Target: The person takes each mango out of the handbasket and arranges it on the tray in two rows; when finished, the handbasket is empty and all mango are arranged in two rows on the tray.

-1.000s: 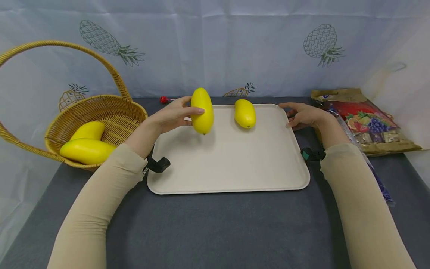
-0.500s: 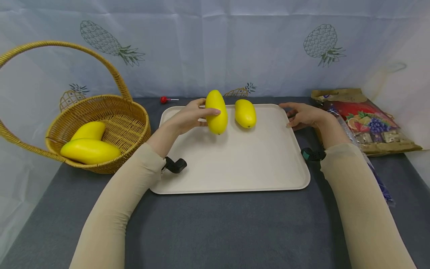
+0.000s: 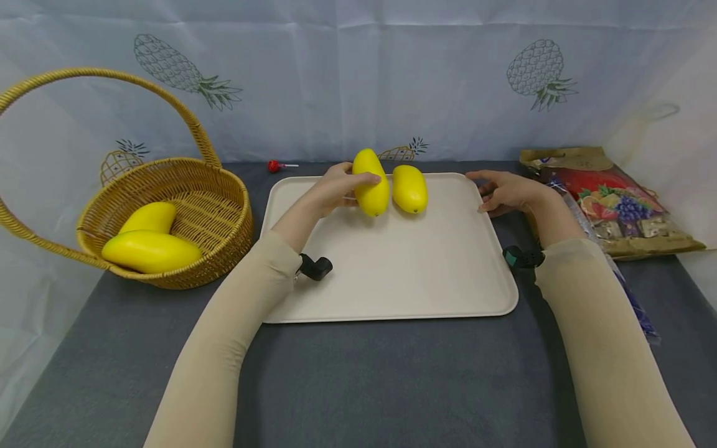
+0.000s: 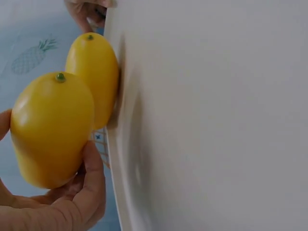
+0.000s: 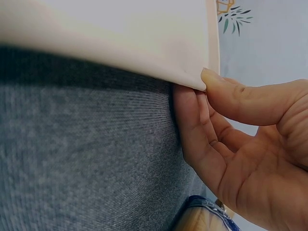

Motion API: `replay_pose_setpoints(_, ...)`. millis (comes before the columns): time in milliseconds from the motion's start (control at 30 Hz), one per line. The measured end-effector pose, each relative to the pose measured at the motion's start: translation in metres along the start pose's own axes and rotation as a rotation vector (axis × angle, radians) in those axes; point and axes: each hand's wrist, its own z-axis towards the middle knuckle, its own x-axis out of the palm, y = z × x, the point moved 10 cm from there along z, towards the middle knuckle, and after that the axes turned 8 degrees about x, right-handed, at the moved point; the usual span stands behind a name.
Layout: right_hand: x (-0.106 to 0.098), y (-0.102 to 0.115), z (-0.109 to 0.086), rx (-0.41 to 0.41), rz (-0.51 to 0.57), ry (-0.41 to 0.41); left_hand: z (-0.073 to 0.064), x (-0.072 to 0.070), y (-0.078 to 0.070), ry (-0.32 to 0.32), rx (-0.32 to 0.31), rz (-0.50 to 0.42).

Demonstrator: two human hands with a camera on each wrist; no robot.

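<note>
My left hand [image 3: 343, 188] grips a yellow mango [image 3: 371, 183] from its left side, thumb across the front, over the back of the cream tray [image 3: 403, 267]. In the left wrist view the held mango [image 4: 53, 130] shows a green stem dot, with fingers curled round its lower part. A second mango [image 3: 409, 189] lies on the tray close to its right. At the tray's back right corner my right hand [image 3: 504, 191] pinches the rim. The right wrist view shows the thumb of that hand [image 5: 240, 125] on top of the tray edge [image 5: 144, 72] and fingers beneath.
A wicker basket [image 3: 224, 249] with a tall handle stands at the left, two mangoes [image 3: 151, 251] inside it. Behind the tray lies a red lollipop [image 3: 274, 166]. Beside my right forearm is a gold and red fruit-printed bag [image 3: 622, 208]. A pineapple-print curtain [image 3: 358, 81] hangs behind.
My left hand has carried its mango rightward, close beside the mango on the tray, and the basket's right side has come into view. My right hand stays at the tray corner.
</note>
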Motion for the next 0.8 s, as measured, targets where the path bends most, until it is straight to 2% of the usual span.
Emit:
replay_pose_setpoints(367, -0.001, -0.002, 0.001, -0.005, -0.001, -0.001, 0.015, -0.002, 0.008, -0.072, -0.021, 0.046)
replay_pose_setpoints(600, -0.001, -0.002, 0.001, 0.0, 0.007, -0.004, 0.017, 0.001, 0.011, -0.083, -0.02, 0.13)
replay_pose_setpoints(800, 0.0, 0.0, 0.0, -0.003, 0.004, 0.001, 0.02, -0.001, 0.013, -0.109, -0.029, 0.167)
